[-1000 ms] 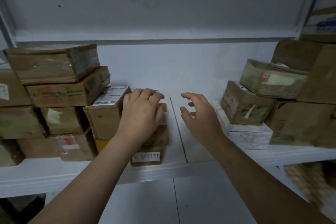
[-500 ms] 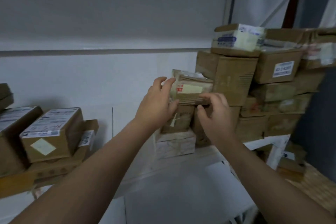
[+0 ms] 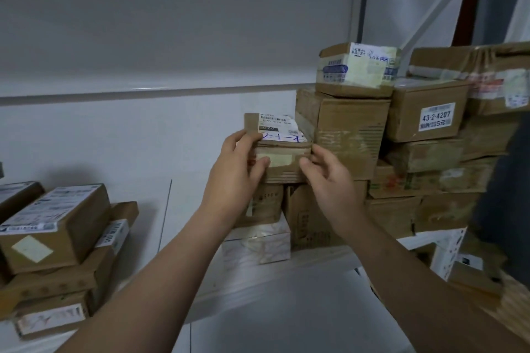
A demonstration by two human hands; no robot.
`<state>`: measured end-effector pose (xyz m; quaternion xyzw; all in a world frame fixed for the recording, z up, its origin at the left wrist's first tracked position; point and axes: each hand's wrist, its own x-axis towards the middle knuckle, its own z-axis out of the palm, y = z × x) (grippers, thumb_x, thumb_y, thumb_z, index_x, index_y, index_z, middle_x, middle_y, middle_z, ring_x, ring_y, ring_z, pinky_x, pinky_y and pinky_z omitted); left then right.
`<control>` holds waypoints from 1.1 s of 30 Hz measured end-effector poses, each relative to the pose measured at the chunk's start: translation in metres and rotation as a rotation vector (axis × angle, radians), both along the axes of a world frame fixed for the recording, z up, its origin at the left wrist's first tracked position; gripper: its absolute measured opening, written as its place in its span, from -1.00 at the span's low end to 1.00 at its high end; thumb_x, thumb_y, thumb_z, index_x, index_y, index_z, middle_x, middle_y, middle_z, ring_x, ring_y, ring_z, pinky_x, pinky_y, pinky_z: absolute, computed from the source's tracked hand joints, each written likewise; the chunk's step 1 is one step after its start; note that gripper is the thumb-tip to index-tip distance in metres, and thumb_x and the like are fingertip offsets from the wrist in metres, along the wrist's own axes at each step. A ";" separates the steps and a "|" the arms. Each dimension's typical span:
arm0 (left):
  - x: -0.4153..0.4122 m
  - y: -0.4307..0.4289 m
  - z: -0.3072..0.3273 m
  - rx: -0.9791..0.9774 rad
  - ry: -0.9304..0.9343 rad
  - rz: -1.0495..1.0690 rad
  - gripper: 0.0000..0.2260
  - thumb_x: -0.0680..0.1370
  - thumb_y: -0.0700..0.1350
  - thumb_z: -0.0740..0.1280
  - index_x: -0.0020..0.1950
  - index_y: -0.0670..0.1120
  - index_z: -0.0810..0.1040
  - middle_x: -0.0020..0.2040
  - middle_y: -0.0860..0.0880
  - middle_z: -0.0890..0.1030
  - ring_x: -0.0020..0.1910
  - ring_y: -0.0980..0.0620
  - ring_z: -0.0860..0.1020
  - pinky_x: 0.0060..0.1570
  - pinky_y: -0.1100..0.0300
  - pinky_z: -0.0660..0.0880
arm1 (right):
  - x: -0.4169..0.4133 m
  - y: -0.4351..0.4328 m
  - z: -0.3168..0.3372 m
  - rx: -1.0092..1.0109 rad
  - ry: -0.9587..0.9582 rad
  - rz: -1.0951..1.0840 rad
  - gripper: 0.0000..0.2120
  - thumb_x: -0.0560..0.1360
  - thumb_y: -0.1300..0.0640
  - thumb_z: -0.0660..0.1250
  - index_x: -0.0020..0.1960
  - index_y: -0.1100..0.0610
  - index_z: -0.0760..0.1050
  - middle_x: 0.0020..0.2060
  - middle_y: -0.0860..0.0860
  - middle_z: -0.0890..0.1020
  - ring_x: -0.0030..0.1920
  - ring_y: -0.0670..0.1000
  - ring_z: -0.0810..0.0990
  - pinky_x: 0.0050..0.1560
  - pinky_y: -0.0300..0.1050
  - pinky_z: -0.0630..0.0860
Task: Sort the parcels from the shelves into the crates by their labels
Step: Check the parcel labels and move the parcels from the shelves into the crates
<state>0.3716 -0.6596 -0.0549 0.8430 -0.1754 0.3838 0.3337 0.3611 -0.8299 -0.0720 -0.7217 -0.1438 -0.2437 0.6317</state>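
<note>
A small cardboard parcel (image 3: pixel 279 146) with a white label and blue handwriting on top is tilted toward me, just left of the right-hand parcel stack (image 3: pixel 401 135). My left hand (image 3: pixel 233 172) grips its left end, thumb on the front and fingers on top. My right hand (image 3: pixel 329 180) holds its right end with curled fingers. Below it sit two brown boxes (image 3: pixel 304 218) and a white patterned box (image 3: pixel 258 246) on the white shelf (image 3: pixel 183 252).
A second stack of labelled cardboard parcels (image 3: pixel 57 229) fills the shelf's left side. The white back wall and an upper shelf edge (image 3: pixel 157 93) run above. A woven surface with more boxes (image 3: pixel 487 281) lies at lower right. No crates are in view.
My view swung right from the left stack to the right one. Both hands left the left parcels, reached the small parcel, and now tip it so its top label faces me.
</note>
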 end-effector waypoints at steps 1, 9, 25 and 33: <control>-0.005 -0.001 -0.002 -0.066 -0.012 -0.023 -0.68 0.53 -0.06 0.35 0.28 0.03 0.46 0.29 0.03 0.46 0.20 0.10 0.47 0.18 0.17 0.45 | -0.001 0.001 0.000 0.036 -0.005 0.016 -0.73 0.56 0.05 0.30 0.25 -0.06 0.39 0.00 -0.24 0.53 -0.07 -0.46 0.50 -0.15 -0.55 0.41; -0.032 -0.013 -0.008 -0.832 -0.010 -0.249 -0.83 0.54 -0.13 0.37 -0.05 0.06 0.39 0.07 0.15 0.58 0.03 0.26 0.57 -0.16 0.41 0.50 | -0.010 0.015 0.005 0.228 -0.099 0.109 -0.90 0.54 0.12 0.34 -0.03 0.06 0.41 -0.29 -0.21 0.65 -0.22 -0.25 0.60 -0.22 -0.39 0.48; -0.060 0.008 -0.032 -0.807 -0.101 -0.328 -0.68 0.52 -0.18 0.30 0.24 0.07 0.42 0.24 0.03 0.55 0.25 0.04 0.50 0.23 0.06 0.46 | -0.030 0.032 -0.001 0.216 -0.193 0.271 -0.70 0.50 0.37 0.33 0.06 0.01 0.42 -0.06 -0.22 0.65 0.05 -0.19 0.62 0.06 -0.28 0.54; -0.071 0.031 -0.030 -0.799 -0.150 -0.286 -0.68 0.53 -0.20 0.29 0.23 0.08 0.41 0.23 0.05 0.55 0.26 0.05 0.49 0.20 0.18 0.46 | -0.034 0.056 0.006 0.212 -0.196 0.324 -0.69 0.49 0.36 0.35 0.05 0.00 0.43 0.03 -0.08 0.60 0.12 -0.14 0.59 0.15 -0.22 0.53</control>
